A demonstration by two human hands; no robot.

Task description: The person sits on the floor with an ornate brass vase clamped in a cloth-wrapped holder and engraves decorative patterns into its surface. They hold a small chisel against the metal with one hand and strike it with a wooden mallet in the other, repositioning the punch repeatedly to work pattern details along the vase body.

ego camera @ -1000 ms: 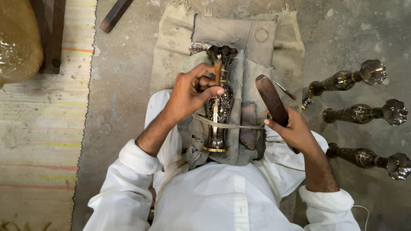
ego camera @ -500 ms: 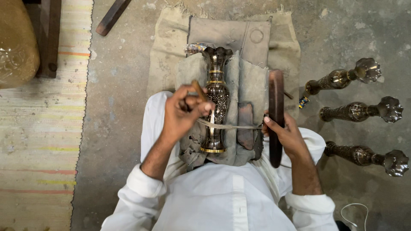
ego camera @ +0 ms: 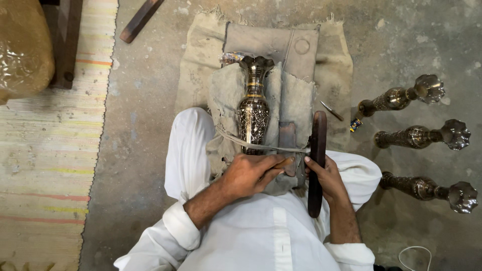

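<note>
— Vase [ego camera: 252,113] lies on its side on grey cloth [ego camera: 293,103] across the person's lap, mouth pointing far, with a thin strap [ego camera: 261,146] running over its body

— And the hands?

— Left hand [ego camera: 249,174] rests over the near end of the vase, fingers closed together; it may be pinching a small tool, but I cannot tell. Right hand [ego camera: 324,173] is wrapped tight around a dark wooden stick [ego camera: 316,160], held upright just right of the vase

— What could go wrong?

— I'd judge the vase could roll if the strap slackens, marring its engraved surface. Three more vases [ego camera: 419,135] lie on the floor at right, well apart

— Anything else close?

— A thin metal tool [ego camera: 332,111] on the cloth
</note>
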